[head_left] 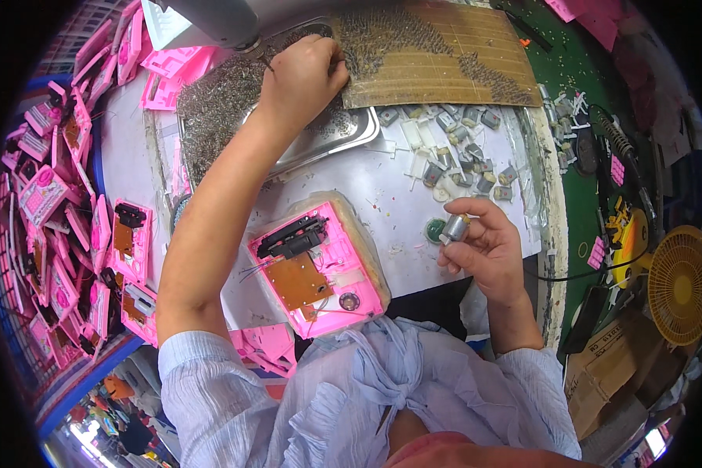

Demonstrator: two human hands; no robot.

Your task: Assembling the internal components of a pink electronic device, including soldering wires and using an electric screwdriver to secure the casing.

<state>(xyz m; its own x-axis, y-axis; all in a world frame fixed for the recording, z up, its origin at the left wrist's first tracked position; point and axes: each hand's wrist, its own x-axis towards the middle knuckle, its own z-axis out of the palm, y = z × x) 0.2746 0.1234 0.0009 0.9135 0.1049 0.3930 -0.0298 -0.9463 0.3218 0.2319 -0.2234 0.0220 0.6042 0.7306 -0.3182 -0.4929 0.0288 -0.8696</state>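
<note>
My right hand [487, 253] pinches a small silver motor [455, 228] between thumb and fingertips, beside a small round green container [435, 229]. My left hand [304, 74] is bent over a metal tray [351, 131] heaped with tiny screws [222, 105], its fingers curled. What those fingers hold, if anything, is hidden. Close to its knuckles is the tip of a grey powered screwdriver [225, 22]. Between my arms, an open pink plastic housing [347, 265] lies in a pale fixture [373, 261]. Inside it are a brown circuit board [296, 282], a black mechanism [295, 238] and a round speaker [349, 301].
Several loose motors [476, 168] lie right of the tray, below a cardboard sheet [437, 54] strewn with screws. A blue crate [54, 405] of pink housings [43, 195] stands left. At right are a yellow fan [678, 285], a cable and a cardboard box [612, 359].
</note>
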